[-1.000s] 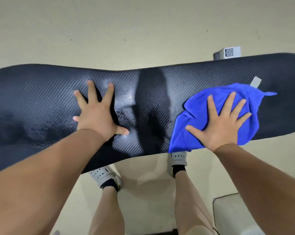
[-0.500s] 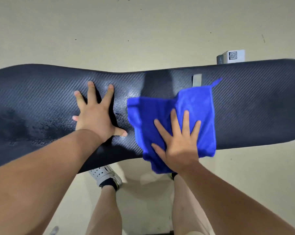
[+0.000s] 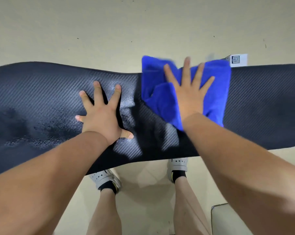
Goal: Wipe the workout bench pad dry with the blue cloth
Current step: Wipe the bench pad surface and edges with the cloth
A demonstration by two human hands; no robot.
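The black workout bench pad (image 3: 262, 106) stretches across the view, with a woven texture and wet specks on its left half. My left hand (image 3: 102, 116) lies flat on the pad's middle, fingers spread, holding nothing. The blue cloth (image 3: 216, 89) sits on the pad right of centre, its far edge hanging past the pad's far side. My right hand (image 3: 189, 92) presses flat on the cloth with fingers spread; hand and cloth are motion-blurred.
A beige floor (image 3: 109, 31) surrounds the bench. A small white box with a QR code (image 3: 238, 60) stands behind the pad at right. My feet in grey shoes (image 3: 104, 178) stand below the near edge. A pale object's corner (image 3: 228, 217) shows bottom right.
My right hand has pushed the blue cloth from the pad's near edge up and to the right, to the far edge. My left hand stays planted in the same spot.
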